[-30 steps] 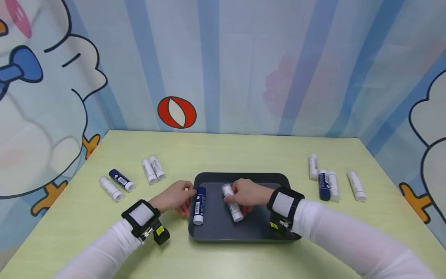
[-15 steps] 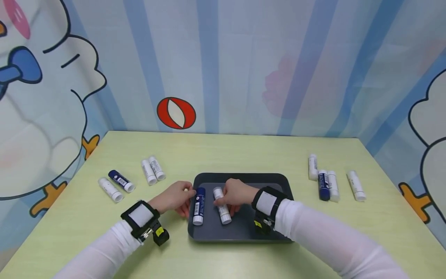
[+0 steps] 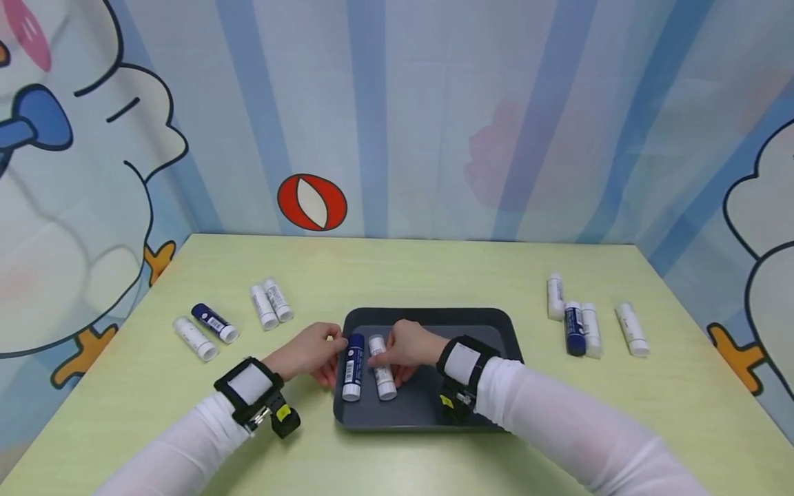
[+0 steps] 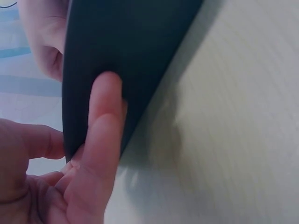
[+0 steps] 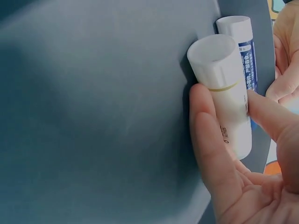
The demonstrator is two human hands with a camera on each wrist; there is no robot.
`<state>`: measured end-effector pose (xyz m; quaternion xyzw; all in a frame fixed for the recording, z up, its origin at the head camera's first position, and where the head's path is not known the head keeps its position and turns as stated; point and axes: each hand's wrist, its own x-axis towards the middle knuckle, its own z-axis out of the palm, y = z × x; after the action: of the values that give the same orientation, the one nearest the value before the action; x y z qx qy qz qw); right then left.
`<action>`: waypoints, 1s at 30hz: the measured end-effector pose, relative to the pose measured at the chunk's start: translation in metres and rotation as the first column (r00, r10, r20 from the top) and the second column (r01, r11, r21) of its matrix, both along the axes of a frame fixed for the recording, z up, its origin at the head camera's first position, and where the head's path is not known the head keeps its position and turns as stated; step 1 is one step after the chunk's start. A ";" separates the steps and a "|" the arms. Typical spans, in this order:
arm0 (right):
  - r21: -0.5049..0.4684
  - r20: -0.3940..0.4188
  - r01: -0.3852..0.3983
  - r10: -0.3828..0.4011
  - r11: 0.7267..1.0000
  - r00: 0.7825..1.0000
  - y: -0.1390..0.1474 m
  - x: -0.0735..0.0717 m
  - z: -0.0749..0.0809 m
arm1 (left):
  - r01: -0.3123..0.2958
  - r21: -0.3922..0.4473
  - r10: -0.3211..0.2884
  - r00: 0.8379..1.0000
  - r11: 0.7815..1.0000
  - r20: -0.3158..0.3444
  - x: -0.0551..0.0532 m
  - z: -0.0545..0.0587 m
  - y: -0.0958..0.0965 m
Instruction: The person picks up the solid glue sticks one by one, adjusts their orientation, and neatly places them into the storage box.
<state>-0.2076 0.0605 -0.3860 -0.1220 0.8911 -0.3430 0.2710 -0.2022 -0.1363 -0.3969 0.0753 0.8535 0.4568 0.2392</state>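
Observation:
In the head view my left hand [image 3: 307, 353] grips the left rim of a dark grey rectangular tray [image 3: 409, 412]. The left wrist view shows its fingers against the tray's outer wall [image 4: 135, 42], with the thumb at the rim. Inside the tray, near its left side, lies a navy blue glue stick [image 3: 353, 365] with a white end towards me. Just right of it, my right hand [image 3: 412, 348] pinches a white glue stick [image 3: 383, 377] between thumb and fingers. In the right wrist view the white glue stick [image 5: 229, 102] partly hides the blue one [image 5: 247, 60].
Left on the table lie a blue glue stick [image 3: 214, 323] and several white ones [image 3: 195, 339]. On the right are another blue glue stick [image 3: 575, 329] and several white ones [image 3: 632, 331]. A printed curtain [image 3: 422, 124] hangs behind the table [image 3: 422, 269].
My right hand has moved left across the tray with the white glue stick, which now lies close beside the blue one and more nearly parallel to it. My left hand has stayed at the rim.

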 end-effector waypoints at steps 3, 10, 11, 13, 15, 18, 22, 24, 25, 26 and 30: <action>-0.027 0.028 0.029 -0.029 0.999 0.999 -0.002 0.000 -0.002 | 0.004 -0.002 -0.004 1.000 1.000 0.004 0.000 0.000 0.000; -0.079 0.087 0.079 -0.072 0.994 0.994 -0.007 0.000 -0.002 | 0.009 0.002 -0.009 1.000 1.000 0.003 -0.002 -0.003 -0.002; -0.084 0.092 0.084 -0.076 0.993 0.993 -0.007 0.000 -0.002 | 0.010 0.003 -0.010 1.000 1.000 0.002 -0.002 -0.003 -0.002; -0.091 0.100 0.094 -0.085 0.991 0.991 -0.008 0.000 -0.003 | 0.011 0.005 -0.011 1.000 1.000 0.002 -0.002 -0.003 -0.002; -0.094 0.106 0.104 -0.094 0.990 0.990 -0.008 -0.001 -0.004 | 0.014 0.005 -0.014 1.000 1.000 0.002 -0.002 -0.003 -0.002; -0.104 0.118 0.114 -0.102 0.988 0.988 -0.009 -0.001 -0.004 | 0.016 0.006 -0.016 1.000 1.000 0.000 -0.002 -0.002 -0.002; -0.119 0.148 0.112 -0.094 0.987 0.984 -0.009 -0.001 -0.004 | 0.017 0.013 -0.017 1.000 1.000 -0.004 -0.001 -0.001 -0.002; -0.129 0.166 0.108 -0.086 0.986 0.982 -0.008 -0.001 -0.004 | 0.015 0.017 -0.015 1.000 1.000 -0.005 -0.001 -0.002 -0.002; -0.134 0.174 0.106 -0.082 0.985 0.981 -0.008 -0.001 -0.004 | 0.015 0.018 -0.015 1.000 1.000 -0.006 -0.001 -0.002 -0.001; -0.139 0.182 0.105 -0.079 0.985 0.980 -0.008 -0.001 -0.004 | 0.015 0.019 -0.015 1.000 1.000 -0.007 -0.001 -0.002 -0.001; -0.155 0.200 0.102 -0.069 0.983 0.977 -0.007 0.001 -0.002 | 0.009 0.018 -0.009 1.000 1.000 -0.006 -0.001 -0.002 -0.001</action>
<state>-0.2067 0.0531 -0.3880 -0.0714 0.8334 -0.4371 0.3305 -0.2029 -0.1377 -0.3993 0.0827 0.8498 0.4630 0.2380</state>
